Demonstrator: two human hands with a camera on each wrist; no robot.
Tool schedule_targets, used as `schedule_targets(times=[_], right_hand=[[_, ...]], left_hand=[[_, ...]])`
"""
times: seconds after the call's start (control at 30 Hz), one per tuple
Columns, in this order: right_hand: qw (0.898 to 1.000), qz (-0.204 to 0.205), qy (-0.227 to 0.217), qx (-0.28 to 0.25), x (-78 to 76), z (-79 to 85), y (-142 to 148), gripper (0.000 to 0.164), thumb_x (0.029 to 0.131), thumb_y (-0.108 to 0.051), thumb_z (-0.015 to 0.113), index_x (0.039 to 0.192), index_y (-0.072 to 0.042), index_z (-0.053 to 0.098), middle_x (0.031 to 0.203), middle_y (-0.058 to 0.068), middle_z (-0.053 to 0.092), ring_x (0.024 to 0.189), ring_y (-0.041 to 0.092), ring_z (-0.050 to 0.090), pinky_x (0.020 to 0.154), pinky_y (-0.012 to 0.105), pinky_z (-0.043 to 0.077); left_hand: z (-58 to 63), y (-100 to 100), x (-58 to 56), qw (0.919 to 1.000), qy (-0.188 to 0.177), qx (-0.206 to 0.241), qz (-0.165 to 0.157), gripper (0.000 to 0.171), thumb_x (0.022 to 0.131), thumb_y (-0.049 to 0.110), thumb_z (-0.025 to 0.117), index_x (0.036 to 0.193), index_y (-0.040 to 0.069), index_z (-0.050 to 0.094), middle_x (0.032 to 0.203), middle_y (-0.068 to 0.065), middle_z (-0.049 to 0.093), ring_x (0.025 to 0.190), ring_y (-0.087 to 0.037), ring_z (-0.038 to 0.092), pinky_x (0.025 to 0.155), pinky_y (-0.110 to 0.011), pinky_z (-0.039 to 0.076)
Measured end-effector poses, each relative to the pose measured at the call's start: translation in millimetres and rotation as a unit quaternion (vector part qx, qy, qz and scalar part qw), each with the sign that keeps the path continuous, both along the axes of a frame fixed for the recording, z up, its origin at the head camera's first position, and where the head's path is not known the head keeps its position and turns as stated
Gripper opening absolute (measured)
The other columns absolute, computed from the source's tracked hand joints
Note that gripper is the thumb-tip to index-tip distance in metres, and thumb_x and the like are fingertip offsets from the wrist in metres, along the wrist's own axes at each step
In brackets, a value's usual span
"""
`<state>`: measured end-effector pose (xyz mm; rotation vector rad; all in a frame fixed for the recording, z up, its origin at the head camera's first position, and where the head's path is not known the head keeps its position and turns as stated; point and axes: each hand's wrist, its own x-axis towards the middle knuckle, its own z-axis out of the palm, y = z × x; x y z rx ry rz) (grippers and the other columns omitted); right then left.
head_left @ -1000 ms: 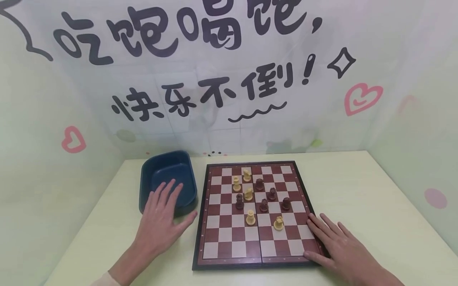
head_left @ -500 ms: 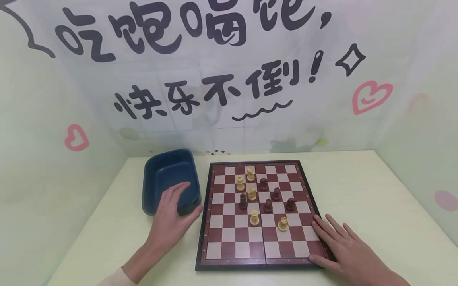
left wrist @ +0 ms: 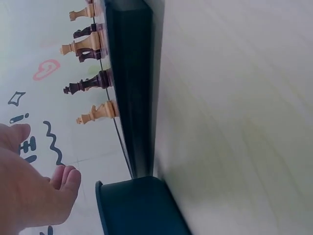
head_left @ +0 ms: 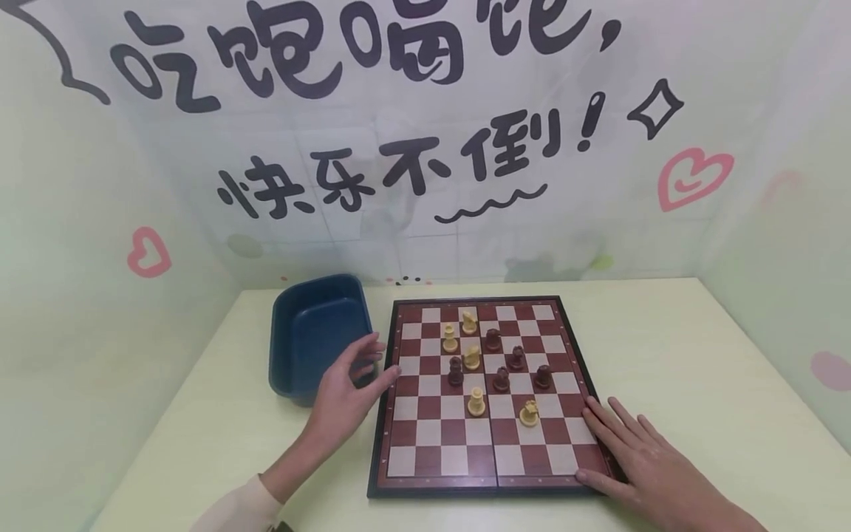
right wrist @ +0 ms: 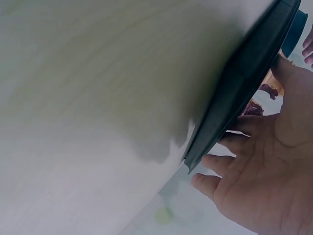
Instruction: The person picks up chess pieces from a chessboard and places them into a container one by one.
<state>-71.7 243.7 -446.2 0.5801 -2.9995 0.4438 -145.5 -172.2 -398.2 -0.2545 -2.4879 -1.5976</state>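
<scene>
My left hand (head_left: 346,391) hovers at the left edge of the chessboard (head_left: 425,459), holding nothing, thumb and fingers apart and loosely bent. In the left wrist view this hand (left wrist: 36,188) is above the board's level, beside upright chess pieces. My right hand (head_left: 641,465) lies with spread fingers along the board's right edge; the right wrist view shows its fingers (right wrist: 220,164) at the dark side wall. Several cream and dark pieces stand mid-board, among them a cream rook (head_left: 476,403), a cream crowned piece (head_left: 529,414) and a tall dark piece (head_left: 455,372).
A dark blue plastic bin (head_left: 282,384) stands left of the board, behind my left hand, with its inside visible. The pale table (head_left: 685,355) meets a back wall (head_left: 598,222) with black lettering and pink hearts, and side walls rise left and right.
My left hand has moved right, from over the blue bin's front to the board's left edge, its fingers bending more. The right hand stays at the board's edge, and the view has shifted slightly.
</scene>
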Motion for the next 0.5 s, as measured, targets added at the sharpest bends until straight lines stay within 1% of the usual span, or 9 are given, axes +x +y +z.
schedule_targets(times=[0.1, 0.2, 0.27, 0.37, 0.5], right_hand=[[1.000, 0.001, 0.004, 0.003, -0.6, -0.3, 0.1, 0.086, 0.091, -0.063, 0.066, 0.153, -0.007, 0.046, 0.158, 0.013, 0.040, 0.145, 0.040, 0.031, 0.110, 0.013, -0.014], [1.000, 0.002, 0.007, 0.005, -1.5, -1.4, -0.2, 0.086, 0.090, -0.064, 0.066, 0.153, -0.007, 0.047, 0.158, 0.012, 0.040, 0.146, 0.039, 0.029, 0.111, 0.014, -0.014], [1.000, 0.001, 0.009, 0.005, -2.0, -2.2, -0.3, 0.087, 0.090, -0.064, 0.066, 0.153, -0.008, 0.047, 0.158, 0.011, 0.040, 0.147, 0.038, 0.028, 0.112, 0.016, -0.015], [1.000, -0.001, 0.009, 0.004, -2.5, -3.2, 0.0, 0.087, 0.090, -0.065, 0.066, 0.153, -0.008, 0.047, 0.159, 0.010, 0.040, 0.148, 0.037, 0.026, 0.112, 0.018, -0.016], [1.000, -0.001, 0.013, 0.003, -2.6, -4.3, 1.4, 0.087, 0.090, -0.064, 0.067, 0.153, -0.008, 0.047, 0.159, 0.010, 0.040, 0.147, 0.038, 0.026, 0.113, 0.020, -0.016]], left_hand=[[-5.1, 1.1, -1.3, 0.9992, -0.013, 0.030, -0.022, 0.063, 0.090, 0.021, 0.081, 0.145, 0.005, 0.052, 0.130, -0.013, 0.063, 0.119, -0.024, 0.060, 0.106, -0.038, 0.046], [-10.7, 1.7, -2.8, 0.9964, -0.028, 0.064, -0.047, 0.059, 0.091, 0.017, 0.079, 0.143, 0.002, 0.054, 0.130, -0.016, 0.062, 0.116, -0.025, 0.061, 0.108, -0.036, 0.044], [-13.8, 3.3, -3.9, 0.9946, -0.038, 0.078, -0.057, 0.056, 0.092, 0.016, 0.079, 0.141, 0.002, 0.056, 0.130, -0.017, 0.063, 0.116, -0.025, 0.061, 0.107, -0.034, 0.043], [-17.9, 8.1, -6.7, 0.9936, -0.045, 0.081, -0.064, 0.055, 0.091, 0.015, 0.079, 0.140, 0.000, 0.057, 0.129, -0.019, 0.063, 0.116, -0.026, 0.061, 0.107, -0.035, 0.044], [-22.0, 18.2, -10.5, 0.9939, -0.053, 0.075, -0.061, 0.055, 0.091, 0.014, 0.079, 0.139, -0.002, 0.057, 0.127, -0.016, 0.065, 0.115, -0.026, 0.062, 0.105, -0.037, 0.047]])
